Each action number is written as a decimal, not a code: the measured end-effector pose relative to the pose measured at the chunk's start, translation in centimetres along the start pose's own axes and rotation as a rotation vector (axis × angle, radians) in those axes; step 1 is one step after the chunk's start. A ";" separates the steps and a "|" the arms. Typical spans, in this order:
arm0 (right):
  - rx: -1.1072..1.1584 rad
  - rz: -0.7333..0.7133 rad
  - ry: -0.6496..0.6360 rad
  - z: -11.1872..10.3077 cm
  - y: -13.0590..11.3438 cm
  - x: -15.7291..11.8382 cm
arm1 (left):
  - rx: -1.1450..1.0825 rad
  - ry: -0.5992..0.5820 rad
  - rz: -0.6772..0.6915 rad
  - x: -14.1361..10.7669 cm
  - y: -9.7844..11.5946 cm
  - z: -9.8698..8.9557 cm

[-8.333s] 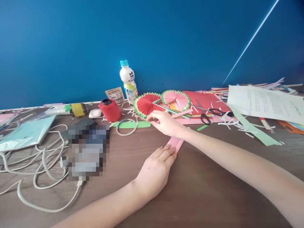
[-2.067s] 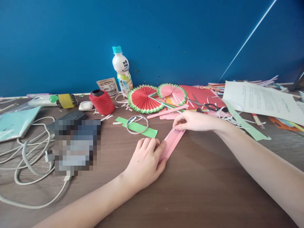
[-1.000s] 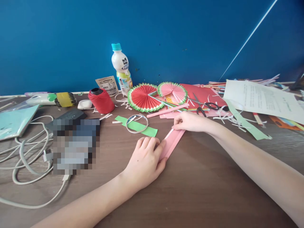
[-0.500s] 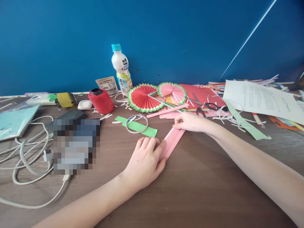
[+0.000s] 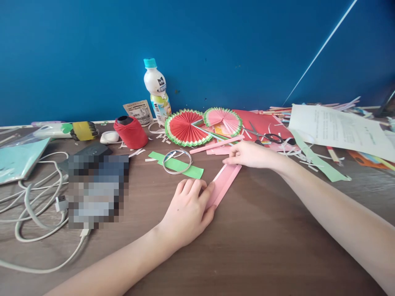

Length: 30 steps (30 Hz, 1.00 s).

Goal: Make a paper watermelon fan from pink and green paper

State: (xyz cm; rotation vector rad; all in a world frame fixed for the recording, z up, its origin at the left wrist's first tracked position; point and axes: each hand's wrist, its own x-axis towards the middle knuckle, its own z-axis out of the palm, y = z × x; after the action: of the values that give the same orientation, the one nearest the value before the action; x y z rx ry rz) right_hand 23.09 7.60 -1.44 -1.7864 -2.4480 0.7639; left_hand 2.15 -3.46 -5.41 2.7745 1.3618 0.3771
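Note:
A folded pink paper strip (image 5: 226,179) lies slantwise on the brown table, with a narrow white band along its left edge near the far end. My left hand (image 5: 193,207) grips its near end between thumb and forefinger, the other fingers curled. At the far end, my right hand (image 5: 242,155) is closed in a pinch just above the white band; whatever lies between those fingertips is hidden. Left of the strip, a roll of clear tape (image 5: 177,161) rests on a green paper piece (image 5: 194,170).
Behind are a red pleated paper fan (image 5: 185,125), a pink fan (image 5: 220,119), scissors (image 5: 273,138), a red thread spool (image 5: 131,132) and a bottle (image 5: 156,92). A blurred-out phone (image 5: 98,189) with a white cable (image 5: 46,269) lies left. A printed sheet (image 5: 336,127) covers scraps at right.
My right hand has lifted slightly off the far end of the pink strip, showing more of that end. My left hand keeps its grip. The view has shifted very slightly.

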 end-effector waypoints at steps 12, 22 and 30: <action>-0.034 0.153 -0.009 0.2 1.3 1.0 | -0.009 -0.003 -0.004 0.2 0.0 0.0; 0.166 0.221 0.043 -3.2 4.8 0.3 | -0.147 -0.050 -0.082 0.1 -0.4 -0.2; 0.297 0.125 0.322 -5.0 5.4 -1.1 | -0.224 -0.063 -0.123 0.2 -0.7 -0.2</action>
State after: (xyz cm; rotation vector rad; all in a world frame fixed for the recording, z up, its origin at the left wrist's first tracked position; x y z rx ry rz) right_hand 29.72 9.73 1.12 -1.7961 -1.9281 0.7336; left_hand 1.65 -2.88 -5.25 2.4889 1.3740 0.4062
